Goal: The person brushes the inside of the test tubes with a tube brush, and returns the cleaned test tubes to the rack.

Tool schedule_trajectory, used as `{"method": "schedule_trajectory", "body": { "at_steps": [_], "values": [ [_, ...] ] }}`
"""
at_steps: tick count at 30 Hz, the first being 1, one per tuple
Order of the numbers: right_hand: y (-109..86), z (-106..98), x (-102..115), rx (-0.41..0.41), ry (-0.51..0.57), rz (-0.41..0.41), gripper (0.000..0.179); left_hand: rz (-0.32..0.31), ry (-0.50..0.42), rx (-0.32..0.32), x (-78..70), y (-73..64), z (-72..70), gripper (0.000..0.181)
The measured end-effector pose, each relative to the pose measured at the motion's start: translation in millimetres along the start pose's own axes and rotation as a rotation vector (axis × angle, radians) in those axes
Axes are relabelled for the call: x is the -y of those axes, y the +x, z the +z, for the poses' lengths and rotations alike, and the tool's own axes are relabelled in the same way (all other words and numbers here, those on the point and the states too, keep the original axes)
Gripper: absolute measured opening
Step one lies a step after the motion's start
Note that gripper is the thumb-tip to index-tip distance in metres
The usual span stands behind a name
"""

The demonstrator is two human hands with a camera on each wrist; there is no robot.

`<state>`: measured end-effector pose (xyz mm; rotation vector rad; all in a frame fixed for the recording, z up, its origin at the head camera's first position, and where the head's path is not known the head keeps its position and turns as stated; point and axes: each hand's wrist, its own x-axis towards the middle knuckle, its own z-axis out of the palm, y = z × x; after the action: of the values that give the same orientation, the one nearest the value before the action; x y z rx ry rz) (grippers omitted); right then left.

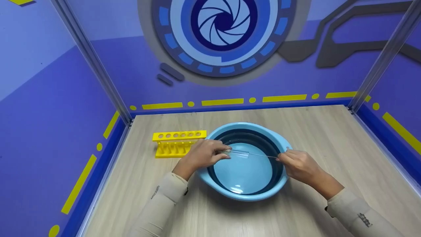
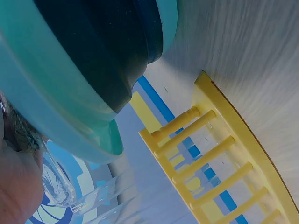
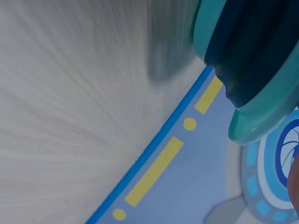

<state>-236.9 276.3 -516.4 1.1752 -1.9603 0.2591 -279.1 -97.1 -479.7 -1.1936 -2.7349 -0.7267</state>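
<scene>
Over the basin, my left hand (image 1: 205, 153) grips a clear test tube (image 1: 242, 154), its open end pointing right. A thin wire-handled brush (image 1: 263, 155) runs into the tube's mouth. My right hand (image 1: 298, 164) pinches the far end of the wire by the basin's right rim. In the left wrist view, dark bristles (image 2: 23, 133) show close to the left fingers (image 2: 18, 182). The light-blue basin (image 1: 243, 198) with dark inner walls sits under both hands. Only a sliver of a right finger (image 3: 293, 186) appears in the right wrist view.
A yellow test tube rack (image 1: 179, 135) stands left of the basin, partly behind the left hand. Faint clear tubes (image 2: 100, 198) rise beyond it in the left wrist view. Printed panels (image 1: 223, 89) border the wooden table (image 1: 158, 197) at the back and sides.
</scene>
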Motion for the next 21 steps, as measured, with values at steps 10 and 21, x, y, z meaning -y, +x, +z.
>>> {"method": "schedule_trajectory", "body": {
  "at_steps": [10,21],
  "values": [
    [3.4,-7.5,2.3,-0.024,-0.028,-0.084,0.036,0.029,0.016,-0.043,6.6,-10.2,-3.7,0.037],
    [-7.1,-14.6,-8.7,-0.003,-0.049,-0.046,0.037,-0.008,0.027,-0.112,16.0,-13.9,1.4,0.037]
  ]
}}
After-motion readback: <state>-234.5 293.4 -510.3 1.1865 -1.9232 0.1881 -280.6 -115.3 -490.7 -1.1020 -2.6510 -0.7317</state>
